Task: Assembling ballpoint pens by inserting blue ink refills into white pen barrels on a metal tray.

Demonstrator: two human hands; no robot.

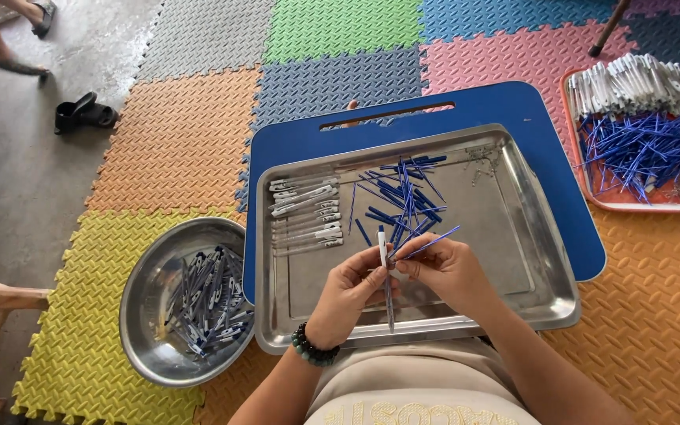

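My left hand (348, 293) grips a white pen barrel (384, 264) upright over the near edge of a rectangular steel tray (513, 236). My right hand (446, 267) pinches a thin blue refill (433, 242) that slants up to the right, its lower end close to the barrel. In the tray lie a loose pile of blue refills (399, 197) and a row of white pen barrels (306, 212) at the left. The tray rests on a blue lap board (545, 134).
A round steel bowl (143, 315) at my left holds several finished pens (208, 303). A red tray (588, 169) at the far right carries white barrels (631, 83), blue refills (643, 149) and small springs. Coloured foam mats cover the floor; black sandals (82, 112) and another person's feet lie far left.
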